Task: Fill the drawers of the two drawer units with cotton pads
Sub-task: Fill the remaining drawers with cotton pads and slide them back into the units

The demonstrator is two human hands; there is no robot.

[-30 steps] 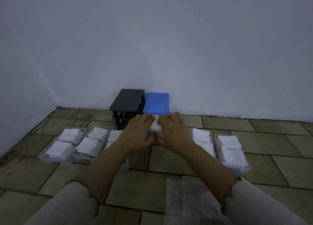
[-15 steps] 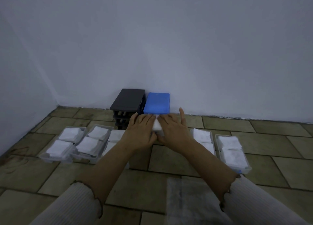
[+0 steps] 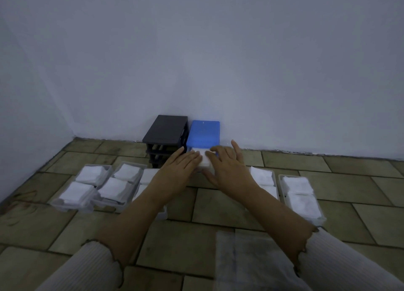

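Two drawer units stand against the wall: a black unit (image 3: pixel 165 131) with empty slots and a blue unit (image 3: pixel 204 133) to its right. A clear drawer filled with white cotton pads (image 3: pixel 205 160) sits partly inside the top slot of the blue unit. My left hand (image 3: pixel 182 166) lies flat along the drawer's left side. On its right side rests my right hand (image 3: pixel 227 167), fingers spread, some of them on top of the pads. The drawer is held between both hands, which hide its near end.
Several loose drawers of cotton pads lie on the tiled floor: one at far left (image 3: pixel 84 186), one beside it (image 3: pixel 119 184), one under my left forearm (image 3: pixel 148 176), two to the right (image 3: pixel 263 177) (image 3: pixel 300 195). A translucent white sheet (image 3: pixel 244 260) lies near me.
Both hands have moved forward, away from me, carrying the filled drawer. Its far end has gone under the top of the blue unit. My right fingers have spread.
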